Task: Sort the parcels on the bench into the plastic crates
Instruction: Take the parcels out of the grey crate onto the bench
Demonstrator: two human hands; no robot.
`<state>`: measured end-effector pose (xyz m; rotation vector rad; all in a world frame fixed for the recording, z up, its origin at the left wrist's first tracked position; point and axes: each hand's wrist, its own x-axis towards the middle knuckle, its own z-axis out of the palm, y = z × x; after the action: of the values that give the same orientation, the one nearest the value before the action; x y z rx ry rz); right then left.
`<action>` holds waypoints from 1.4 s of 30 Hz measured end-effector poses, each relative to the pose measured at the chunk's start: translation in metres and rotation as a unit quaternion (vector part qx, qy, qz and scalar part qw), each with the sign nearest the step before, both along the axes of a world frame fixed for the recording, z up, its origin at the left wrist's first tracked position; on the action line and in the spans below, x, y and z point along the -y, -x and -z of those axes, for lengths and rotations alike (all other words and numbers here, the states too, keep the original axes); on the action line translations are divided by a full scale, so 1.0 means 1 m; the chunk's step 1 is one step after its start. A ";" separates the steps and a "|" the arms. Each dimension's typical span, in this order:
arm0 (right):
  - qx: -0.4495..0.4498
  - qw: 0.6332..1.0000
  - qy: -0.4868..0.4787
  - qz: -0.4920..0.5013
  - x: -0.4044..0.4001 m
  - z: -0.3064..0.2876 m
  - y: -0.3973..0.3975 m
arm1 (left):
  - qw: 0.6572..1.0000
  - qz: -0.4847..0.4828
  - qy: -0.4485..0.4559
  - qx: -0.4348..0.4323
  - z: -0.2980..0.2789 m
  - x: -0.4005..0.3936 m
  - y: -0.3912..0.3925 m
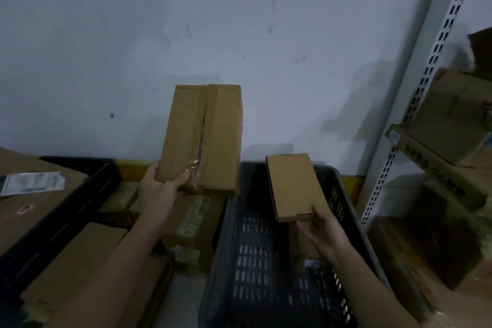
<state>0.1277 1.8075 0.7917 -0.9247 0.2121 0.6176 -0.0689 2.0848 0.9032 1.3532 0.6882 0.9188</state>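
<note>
- Currently the left hand (162, 184) pinches one corner of the tall taped brown cardboard parcel (202, 138), held upright; it may swing loose.
- Right hand (318, 226) grips the small flat brown cardboard box (292, 186) above the dark slotted plastic crate (343, 194); it could miss.

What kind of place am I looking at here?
Most likely a parcel stockroom or warehouse sorting corner. Slotted metal shelving on the right holds cardboard boxes, a black plastic crate sits below, and each hand holds a brown parcel: taped box on the left, flat box on the right.
</note>
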 end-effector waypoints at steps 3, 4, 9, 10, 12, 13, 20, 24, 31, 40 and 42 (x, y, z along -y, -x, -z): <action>0.029 0.999 -0.035 -0.006 -0.010 -0.025 0.015 | 1.000 -0.001 0.016 0.010 -0.004 -0.005 0.009; 0.037 0.998 -0.040 -0.008 -0.013 -0.035 0.021 | 1.000 -0.003 0.018 0.012 -0.005 -0.008 0.014; 0.077 0.996 -0.012 -0.045 -0.040 -0.084 0.063 | 1.000 -0.010 0.009 0.012 -0.012 -0.028 0.049; 0.087 0.995 -0.011 -0.053 -0.049 -0.093 0.073 | 1.000 -0.014 0.009 0.012 -0.013 -0.033 0.059; 0.106 0.992 -0.008 -0.067 -0.068 -0.105 0.092 | 1.000 -0.019 0.013 0.016 -0.013 -0.046 0.083; 0.112 0.991 -0.008 -0.072 -0.079 -0.108 0.101 | 0.999 -0.021 0.017 0.018 -0.012 -0.053 0.097; 0.095 0.993 0.022 -0.068 -0.148 -0.095 0.197 | 0.998 -0.036 0.060 0.001 0.008 -0.109 0.209; 0.050 0.997 0.034 -0.056 -0.167 -0.069 0.253 | 0.996 -0.030 0.087 0.000 0.016 -0.126 0.261; 0.038 0.995 0.094 -0.008 -0.170 -0.051 0.311 | 0.993 0.019 0.115 -0.033 0.029 -0.139 0.321; 0.072 0.987 0.139 0.037 -0.145 -0.036 0.345 | 0.976 0.113 0.062 -0.175 0.037 -0.144 0.392; 0.093 0.986 0.134 0.039 -0.137 -0.036 0.350 | 0.966 0.139 0.031 -0.216 0.039 -0.146 0.413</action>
<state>-0.2224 1.9443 0.8277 -1.2212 0.1655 0.4326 -0.4817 2.2308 0.8640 1.5642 0.8209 0.3758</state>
